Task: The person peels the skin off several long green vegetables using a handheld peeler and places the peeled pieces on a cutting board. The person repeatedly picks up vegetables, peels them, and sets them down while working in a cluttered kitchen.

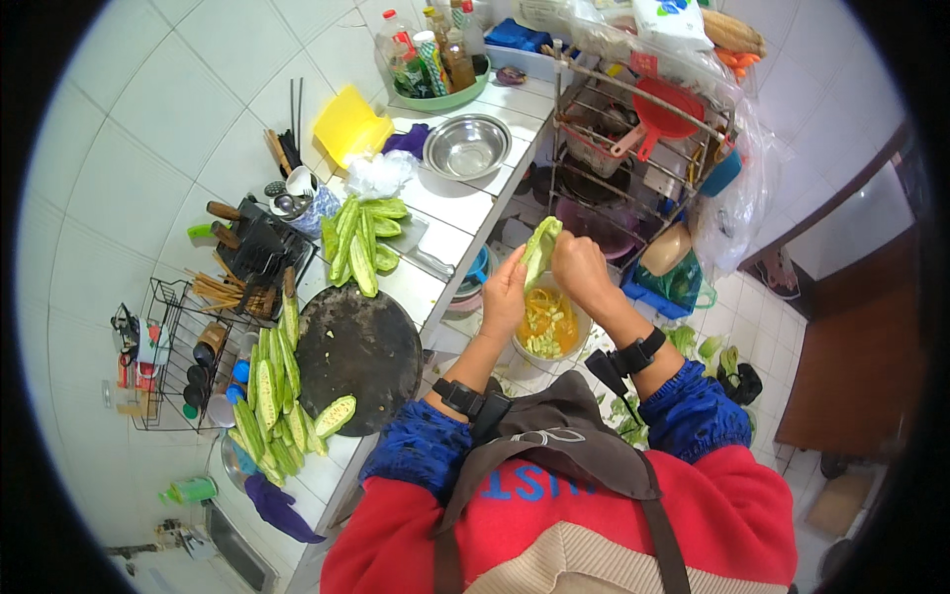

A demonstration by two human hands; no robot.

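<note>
My left hand [506, 289] grips a halved green gourd [540, 252] from its near side, its pale hollowed inside facing my right hand. Curled into a fist at the gourd's far edge is my right hand [580, 269]; whether it holds a small tool is hidden. Beneath both hands stands a pale bucket [583, 338] with orange pulp and pale seedy bits [545, 327] in it. On the counter to the left, more ridged gourd halves [274, 393] are heaped beside a round dark chopping board [360, 356]. Farther back lies another pile of green halves [362, 237].
A cleaver [427, 256] lies beside the back pile. Behind it are a steel bowl [467, 147] and a green tray of bottles [445, 96]. A knife block [260, 245] stands by the wall. A metal rack [631, 174] rises at right; green scraps [683, 340] litter the floor.
</note>
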